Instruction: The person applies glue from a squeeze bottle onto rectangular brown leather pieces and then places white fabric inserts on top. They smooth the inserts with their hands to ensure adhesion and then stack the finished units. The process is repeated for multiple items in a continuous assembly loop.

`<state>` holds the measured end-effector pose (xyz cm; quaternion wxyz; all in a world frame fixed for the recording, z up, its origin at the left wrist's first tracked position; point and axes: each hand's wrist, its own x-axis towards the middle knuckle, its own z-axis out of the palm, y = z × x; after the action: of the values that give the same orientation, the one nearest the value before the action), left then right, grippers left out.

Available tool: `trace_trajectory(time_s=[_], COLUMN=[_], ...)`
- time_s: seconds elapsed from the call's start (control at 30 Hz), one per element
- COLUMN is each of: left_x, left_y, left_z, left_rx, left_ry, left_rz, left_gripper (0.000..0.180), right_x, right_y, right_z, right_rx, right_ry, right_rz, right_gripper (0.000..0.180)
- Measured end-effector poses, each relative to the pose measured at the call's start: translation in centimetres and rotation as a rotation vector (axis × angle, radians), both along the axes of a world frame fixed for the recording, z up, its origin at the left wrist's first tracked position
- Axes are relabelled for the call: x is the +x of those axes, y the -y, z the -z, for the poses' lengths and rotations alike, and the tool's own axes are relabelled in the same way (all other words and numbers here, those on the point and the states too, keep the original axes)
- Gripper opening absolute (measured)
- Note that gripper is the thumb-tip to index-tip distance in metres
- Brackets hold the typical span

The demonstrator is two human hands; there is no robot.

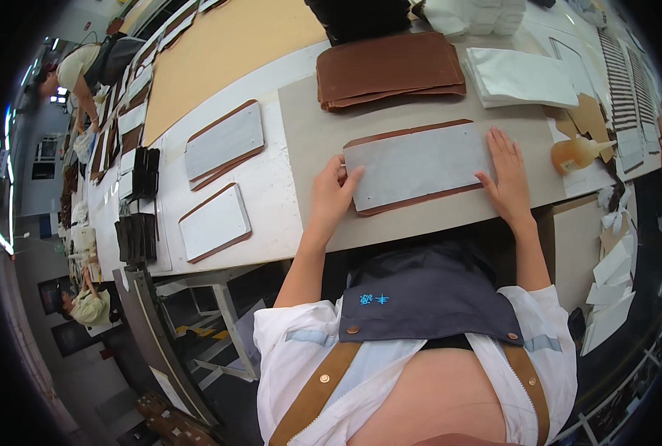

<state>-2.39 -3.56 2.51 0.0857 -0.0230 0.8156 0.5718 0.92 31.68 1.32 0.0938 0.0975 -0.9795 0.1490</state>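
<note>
- From my head camera, I look down at a grey work mat (309, 126) on a long white table (271, 193).
- My left hand (331, 195) rests on the left end of a grey sheet (419, 163). My fingers are curled over its edge, and my thumb lies on top of it.
- My right hand (506, 175) lies flat and open on the right end of the same grey sheet, fingers spread a little.
- The grey sheet lies on top of a brown leather piece (413, 199). The brown peeks out along the top and bottom edges.
- Behind it sits a stack of brown leather pieces (387, 67). Just beside that stack, on the right, is a pile of white sheets (521, 74).
- A small glue bottle (575, 152) lies on its side near my right hand.
- To my left, two more grey and brown pieces (223, 141) (213, 221) lie on the table, well apart from my hands.
- Far to the left, another person (74, 70) bends over the table.
</note>
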Motion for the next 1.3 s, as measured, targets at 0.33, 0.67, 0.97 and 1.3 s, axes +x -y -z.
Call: trace_trajectory(time_s=[0.33,0.67,0.97,1.3], left_x=[-5.0,-12.4,-13.8,-15.9], left_y=[19.4,36.4,32.4,1.9], left_z=[-4.3,2.4,4.0,-1.8], left_rx=[-0.183,-0.165,-1.085,-0.779], left_ry=[-0.555,-0.502,-0.751,-1.046], left_rz=[-0.538,-0.664,-0.654,0.347], left_gripper=[0.027,0.036,0.036,0.039], right_x=[0.1,0.0,0.1,0.2], right_y=[0.2,0.4,0.6,0.3], right_z=[-0.2,-0.4,-0.6,-0.3], right_rx=[0.029,0.052,0.046,0.018], right_ry=[-0.009,-0.024,-0.018,-0.038], right_rz=[0.003,0.021,0.024,0.013], right_gripper=[0.074,0.073,0.071,0.069])
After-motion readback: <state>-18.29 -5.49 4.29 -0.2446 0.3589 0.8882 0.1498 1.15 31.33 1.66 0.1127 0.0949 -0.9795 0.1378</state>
